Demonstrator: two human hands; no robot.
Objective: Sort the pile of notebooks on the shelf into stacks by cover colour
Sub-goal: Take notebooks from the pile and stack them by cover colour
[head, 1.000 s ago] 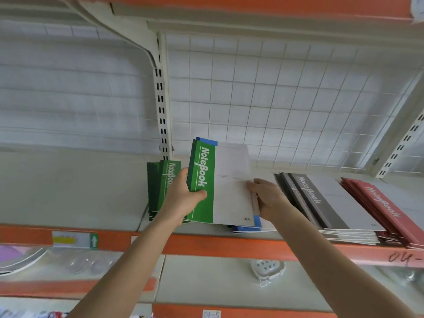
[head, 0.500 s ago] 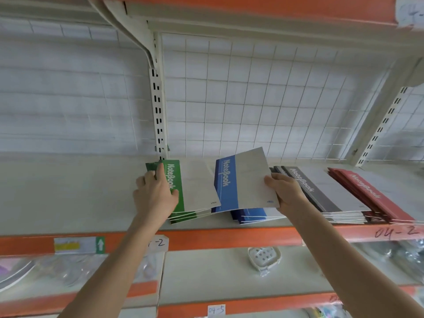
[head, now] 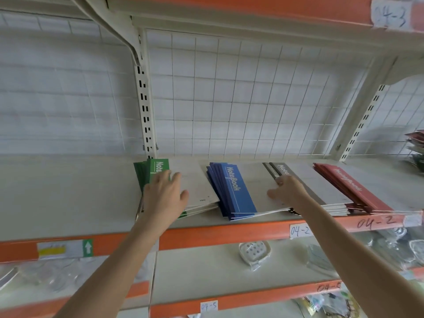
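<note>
Four notebook stacks lie side by side on the cream shelf (head: 68, 191): green (head: 197, 191), blue (head: 238, 191), grey (head: 321, 187) and red (head: 351, 187). My left hand (head: 165, 193) rests flat on the green stack, fingers spread and straight. My right hand (head: 286, 190) lies with relaxed fingers on the right half of the top blue notebook, next to the grey stack. Neither hand holds a notebook.
An orange shelf edge (head: 229, 232) carries the labels "04-2". A wire grid back panel (head: 241, 99) stands behind the stacks. On the lower shelf sits a white soap dish (head: 254, 251) and plastic-wrapped goods. More items lie at the far right (head: 416, 145).
The green notebook went from my left hand onto the green stack, and the blue one from my right hand onto the blue stack. Both hands now lie flat on the stacks.
</note>
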